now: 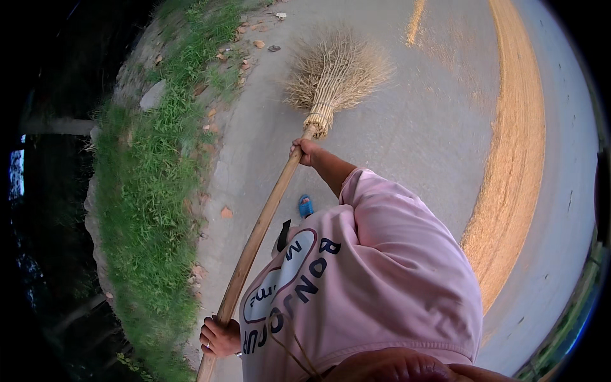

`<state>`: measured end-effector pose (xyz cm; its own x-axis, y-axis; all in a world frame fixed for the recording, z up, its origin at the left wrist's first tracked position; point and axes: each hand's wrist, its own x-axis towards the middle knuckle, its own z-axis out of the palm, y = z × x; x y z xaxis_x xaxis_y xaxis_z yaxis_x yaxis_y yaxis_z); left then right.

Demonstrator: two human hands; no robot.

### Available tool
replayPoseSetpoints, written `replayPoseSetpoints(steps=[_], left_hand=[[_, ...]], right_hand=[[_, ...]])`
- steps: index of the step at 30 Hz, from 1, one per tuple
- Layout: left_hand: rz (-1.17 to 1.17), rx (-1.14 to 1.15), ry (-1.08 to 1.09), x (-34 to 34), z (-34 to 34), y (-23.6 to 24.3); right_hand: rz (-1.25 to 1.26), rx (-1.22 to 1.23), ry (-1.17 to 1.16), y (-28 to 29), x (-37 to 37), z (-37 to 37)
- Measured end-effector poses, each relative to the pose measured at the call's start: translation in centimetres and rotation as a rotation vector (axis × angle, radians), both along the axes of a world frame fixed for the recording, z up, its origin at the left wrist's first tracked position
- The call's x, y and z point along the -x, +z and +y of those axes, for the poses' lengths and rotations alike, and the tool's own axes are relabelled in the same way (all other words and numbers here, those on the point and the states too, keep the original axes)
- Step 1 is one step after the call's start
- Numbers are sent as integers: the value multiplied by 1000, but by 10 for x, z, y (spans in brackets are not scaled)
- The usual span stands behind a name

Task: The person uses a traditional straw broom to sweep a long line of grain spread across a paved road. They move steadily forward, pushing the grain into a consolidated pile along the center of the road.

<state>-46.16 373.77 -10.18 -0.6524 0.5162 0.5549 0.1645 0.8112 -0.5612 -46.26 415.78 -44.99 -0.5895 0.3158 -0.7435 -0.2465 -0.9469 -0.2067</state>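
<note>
A long twig broom [338, 75] slants across the view, its fan of dry twigs resting on or close above the grey pavement ahead of me. My right hand [307, 153] is closed around the wooden handle [262, 228], just below where the twigs are bound. Farther down the shaft, at the lower left, my left hand [223, 337] wraps the handle too, a ring on one finger. My pink printed shirt hides most of the left arm. Below the right forearm a blue sandal [305, 205] shows on my foot.
A long band of golden grain [512, 146] curves along the right side of the pavement. A thinner grain streak [415, 22] and scattered kernels lie at the top. Green grass [153, 184], dry leaves [226, 212] and a pale stone [153, 95] edge the left side.
</note>
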Motion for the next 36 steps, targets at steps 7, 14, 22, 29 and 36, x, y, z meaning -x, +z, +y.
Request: replayPoseSetpoints(steps=[7,14,22,29,36], left_hand=[[-3,-33,-317,-90,-421,-18],[-153,0,-535,-180,-904,-60],[-312,-55,-864,-235,-1268,-142],[-607,-122,-953,-215,-1386,-204],[-575,-177,-934,-113,-1400,-241]], right_hand=[[75,51,-308,-7,-242,-450],[-54,12,-480,-34,-415,-958],[-311,111,-845,-61,-639,-1428],[-444,134,-985,-68,-689,-1637],[-327,148,-945,-73,-597,-1642]])
